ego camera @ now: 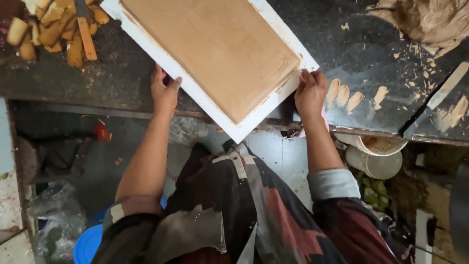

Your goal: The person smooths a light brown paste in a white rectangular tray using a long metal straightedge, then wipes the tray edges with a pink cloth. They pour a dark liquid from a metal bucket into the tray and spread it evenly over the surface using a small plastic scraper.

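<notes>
- Left hand (164,93) of mine grips the long left edge of the rectangular wooden cabinet-door panel with a tan centre and white painted frame (215,54), fingers curled under the frame and thumb lying on top.
- That panel lies tilted across the dark, putty-spattered work surface (122,78), with its near corner jutting past the surface's front edge toward my body.
- Behind my left hand, at the far left of the surface, sits a heap of small tan wood offcuts (49,29) with a putty-smeared scraper (85,29) resting on it.
- Right hand (310,93) of mine is closed on the panel's lower right edge, near its right corner, fingers folded over the white frame.
- Just right of that hand, four tan putty smears (349,95) mark the surface.
- Below the surface edge, two round putty-caked buckets (373,156) stand close together.
- At the far right a flat pale putty knife (447,85) lies on the surface, well apart from my hands.
</notes>
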